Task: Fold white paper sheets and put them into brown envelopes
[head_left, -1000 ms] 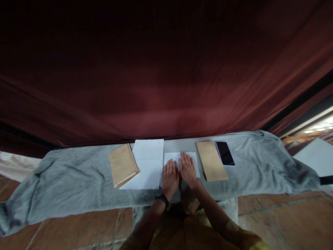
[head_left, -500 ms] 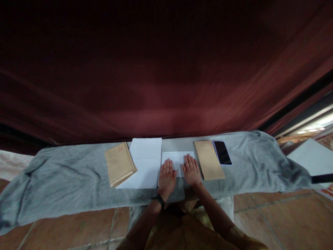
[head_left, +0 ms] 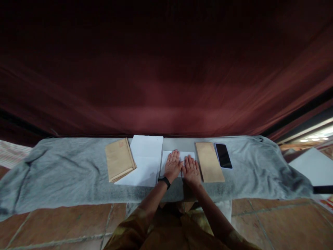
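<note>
A white sheet of paper (head_left: 164, 159), apparently folded, lies on the grey cloth in front of me, partly covered by my hands. My left hand (head_left: 173, 166) rests flat on its middle, fingers stretched forward, a dark band round the wrist. Beside it, my right hand (head_left: 191, 171) is spread on the right part of the sheet, the thumbs nearly touching. Left of them are larger white sheets (head_left: 147, 159), with brown envelopes (head_left: 119, 159) overlapping their left edge. To the right lies another brown envelope or stack of envelopes (head_left: 209, 162).
A phone (head_left: 223, 155) with a dark screen lies right of the right-hand envelopes. Grey cloth (head_left: 73, 170) drapes the long narrow table. A dark red fabric wall (head_left: 161, 86) rises behind it. A white panel (head_left: 312, 168) stands at the far right, above the tiled floor (head_left: 70, 222).
My left hand has slid right across the folded paper, closer to my right hand. My right hand stays almost in place. The camera view has shifted slightly.
</note>
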Available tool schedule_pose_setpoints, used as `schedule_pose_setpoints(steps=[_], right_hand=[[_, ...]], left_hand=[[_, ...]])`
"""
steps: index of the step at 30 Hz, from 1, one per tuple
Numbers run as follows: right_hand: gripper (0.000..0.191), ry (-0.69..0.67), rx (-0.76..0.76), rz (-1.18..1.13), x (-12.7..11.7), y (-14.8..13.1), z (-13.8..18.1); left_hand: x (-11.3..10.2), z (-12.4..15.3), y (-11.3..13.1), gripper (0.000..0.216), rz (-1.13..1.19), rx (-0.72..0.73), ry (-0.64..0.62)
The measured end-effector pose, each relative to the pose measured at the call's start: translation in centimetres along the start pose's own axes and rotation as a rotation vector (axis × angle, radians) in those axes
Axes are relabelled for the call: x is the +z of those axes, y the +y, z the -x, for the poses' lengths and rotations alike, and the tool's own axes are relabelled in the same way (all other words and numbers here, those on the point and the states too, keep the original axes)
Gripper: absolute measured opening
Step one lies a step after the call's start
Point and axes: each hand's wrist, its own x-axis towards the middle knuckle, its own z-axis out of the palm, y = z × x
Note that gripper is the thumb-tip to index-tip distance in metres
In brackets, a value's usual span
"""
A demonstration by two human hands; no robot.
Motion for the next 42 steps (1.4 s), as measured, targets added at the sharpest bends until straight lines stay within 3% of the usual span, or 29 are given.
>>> schedule_pose_setpoints(steps=[7,16,23,32,37,42], right_hand=[[0.057,-0.024,0.045,-0.001,0.1,-0.1,0.1],[0.053,-0.046,0.041,-0.013,-1.1,-0.4,0.1],[0.051,-0.162,-0.163,-0.082,-3.5,-0.7,3.1],[0.048,-0.209,-0.182,-0.111,-4.9,-0.5,2.6],[0.041,-0.251,-0.140,-0.190,-6.6,-0.4,1.4],[0.034,-0.221,0.003,-0.294,-9.7,1.2,-0.8]], left_hand=[[-0.8,3.1,-1.0,0.058,-0.061,-0.043,0.023],[-2.3,8.2,-2.0,0.052,-0.111,0.160,-0.084],[-3.5,7.4,-2.6,0.051,-0.185,0.240,-0.242],[-5.3,6.2,-1.1,0.050,-0.164,0.275,-0.252],[-8.5,5.1,-1.2,0.035,-0.163,0.300,-0.217],[-13.5,3.3,-2.0,0.025,-0.081,0.304,-0.133]])
